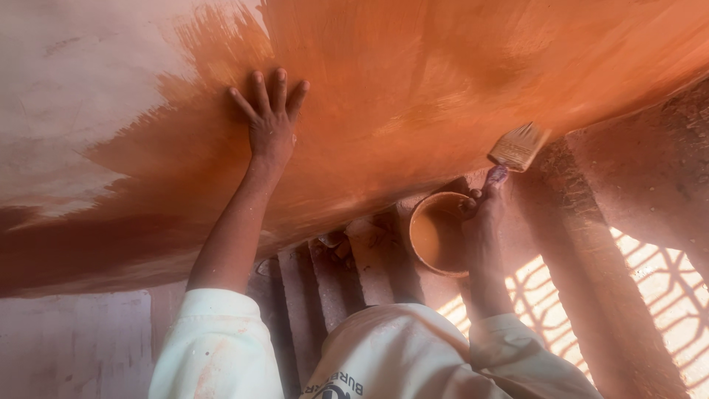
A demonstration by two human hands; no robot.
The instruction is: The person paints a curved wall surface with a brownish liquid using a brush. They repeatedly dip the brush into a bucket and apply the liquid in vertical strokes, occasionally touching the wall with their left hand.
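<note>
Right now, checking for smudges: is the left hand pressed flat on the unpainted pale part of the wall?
No, the left hand lies spread on the orange-painted wall, right of the pale patch.

Brush handle (496, 176) mostly buried inside the right hand (484, 222), only the bristle head and a short stub showing at right of centre. Far side and base of the paint bucket (437, 235) covered by that hand and wrist, so the grip on its rim not clear. Palm of the left hand (269, 125) flat against the wall (413, 81), unseen. Both sleeves (218, 347) and the shirt print cut off at the bottom edge. Wall running out past top, left and right edges. Small debris on the steps (332, 273) near centre too blurred to identify.
</note>
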